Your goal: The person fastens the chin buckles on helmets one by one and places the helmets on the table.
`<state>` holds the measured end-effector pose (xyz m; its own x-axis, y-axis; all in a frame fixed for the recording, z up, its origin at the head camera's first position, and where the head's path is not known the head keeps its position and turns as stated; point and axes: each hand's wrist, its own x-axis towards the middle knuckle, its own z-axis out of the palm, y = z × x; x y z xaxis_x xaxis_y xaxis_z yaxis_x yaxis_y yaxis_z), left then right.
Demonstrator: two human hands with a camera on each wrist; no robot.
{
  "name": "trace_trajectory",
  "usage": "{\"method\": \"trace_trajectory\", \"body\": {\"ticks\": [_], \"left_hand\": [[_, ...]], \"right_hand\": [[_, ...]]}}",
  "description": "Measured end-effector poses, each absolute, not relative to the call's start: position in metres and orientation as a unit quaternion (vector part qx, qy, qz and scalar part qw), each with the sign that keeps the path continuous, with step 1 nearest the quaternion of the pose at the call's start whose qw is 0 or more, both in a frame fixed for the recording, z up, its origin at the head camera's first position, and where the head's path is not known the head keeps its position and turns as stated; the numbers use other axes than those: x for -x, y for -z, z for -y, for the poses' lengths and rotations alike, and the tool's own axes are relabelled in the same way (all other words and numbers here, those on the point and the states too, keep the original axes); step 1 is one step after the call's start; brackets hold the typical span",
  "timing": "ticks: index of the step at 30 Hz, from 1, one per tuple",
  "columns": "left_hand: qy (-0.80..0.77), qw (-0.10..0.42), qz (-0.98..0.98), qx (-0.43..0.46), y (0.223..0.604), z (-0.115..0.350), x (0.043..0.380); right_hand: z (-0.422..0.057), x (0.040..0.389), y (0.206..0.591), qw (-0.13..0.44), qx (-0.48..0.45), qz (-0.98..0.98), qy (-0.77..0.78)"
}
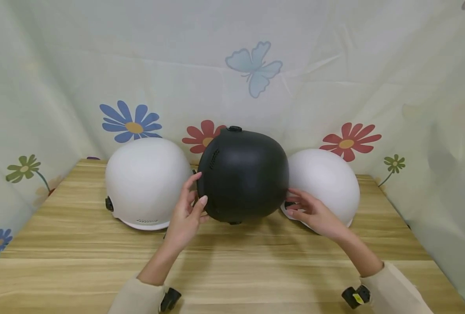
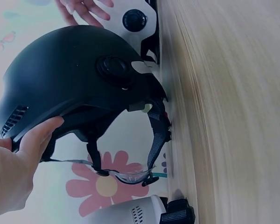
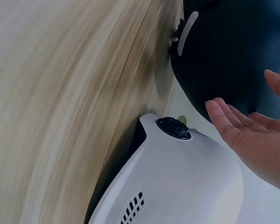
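A black helmet [image 1: 243, 174] is tilted on its side over the middle of the table, its rounded crown toward the right. My left hand [image 1: 186, 213] grips its rim on the left, the thumb lying along the edge in the left wrist view. Straps [image 2: 156, 130] and a clear strip hang from the helmet's open underside. On the crown side, my right hand [image 1: 311, 212] is held with fingers extended, fingertips right at the shell [image 3: 242, 56]. A round black knob [image 2: 114, 70] shows on the helmet's side.
One white helmet [image 1: 148, 183] stands to the left, and another white helmet [image 1: 324, 185] to the right, partly behind my right hand. All are over a wooden table [image 1: 240, 270]. Behind hangs a flowered curtain [image 1: 177, 78].
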<state>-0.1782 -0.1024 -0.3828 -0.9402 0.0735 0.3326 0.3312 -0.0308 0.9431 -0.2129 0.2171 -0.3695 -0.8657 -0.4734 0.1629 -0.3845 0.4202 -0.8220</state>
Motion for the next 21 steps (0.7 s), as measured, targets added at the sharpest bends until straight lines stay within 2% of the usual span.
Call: {"method": "trace_trajectory", "body": {"ticks": [21], "left_hand": [[0.742,0.099,0.646,0.150,0.388,0.109,0.180]], "right_hand": [[-0.205,0.218,0.367,0.043,0.246,-0.838,0.485]]}}
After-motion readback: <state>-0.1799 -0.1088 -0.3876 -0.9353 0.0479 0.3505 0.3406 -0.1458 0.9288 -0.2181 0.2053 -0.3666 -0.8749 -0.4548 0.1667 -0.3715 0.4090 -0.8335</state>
